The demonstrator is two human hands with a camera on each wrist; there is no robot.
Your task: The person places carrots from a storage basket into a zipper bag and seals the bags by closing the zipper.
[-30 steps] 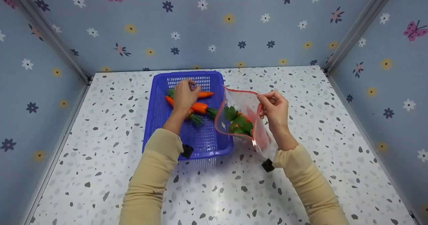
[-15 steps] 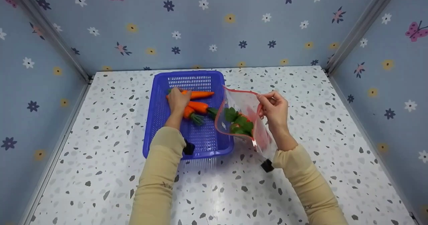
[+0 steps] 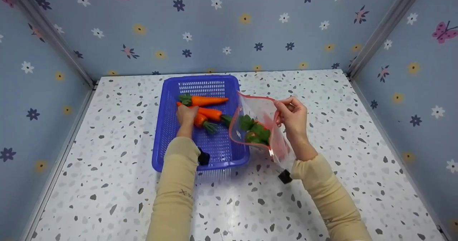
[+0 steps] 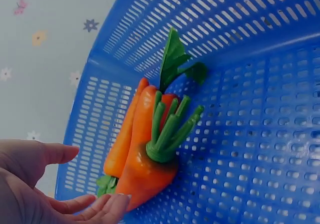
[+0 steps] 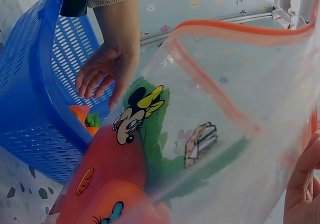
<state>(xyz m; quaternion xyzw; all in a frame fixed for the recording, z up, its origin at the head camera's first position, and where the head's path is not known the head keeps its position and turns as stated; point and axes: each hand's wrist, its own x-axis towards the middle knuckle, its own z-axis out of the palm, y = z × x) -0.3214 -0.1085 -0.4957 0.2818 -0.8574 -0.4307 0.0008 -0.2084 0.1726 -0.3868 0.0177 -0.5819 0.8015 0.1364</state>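
Note:
Three orange carrots with green tops, one of them a long carrot (image 3: pixel 209 100), lie in a blue basket (image 3: pixel 157 140). My left hand (image 3: pixel 186 117) is over the basket at the carrots' left ends; in the left wrist view this hand (image 4: pixel 65 189) has its thumb apart from its fingers, the fingertips at the thick end of a carrot (image 4: pixel 145 174). My right hand (image 3: pixel 294 117) pinches the red-edged rim of a clear zip bag (image 3: pixel 282 148), whose mouth gapes towards the basket. Inside the bag are green leaves (image 3: pixel 256 130) and orange-red vegetables, seen blurred through printed plastic (image 5: pixel 200 104).
The basket and bag stand on a white speckled table (image 3: pixel 229 205). Flower-patterned walls (image 3: pixel 214 26) rise behind and at both sides. A black piece (image 3: pixel 285 176) is at my right sleeve, another (image 3: pixel 204 158) at my left.
My left hand has moved down onto the carrots and then slightly left and nearer, uncovering the far carrot and its leaves. My right hand and the bag have barely moved.

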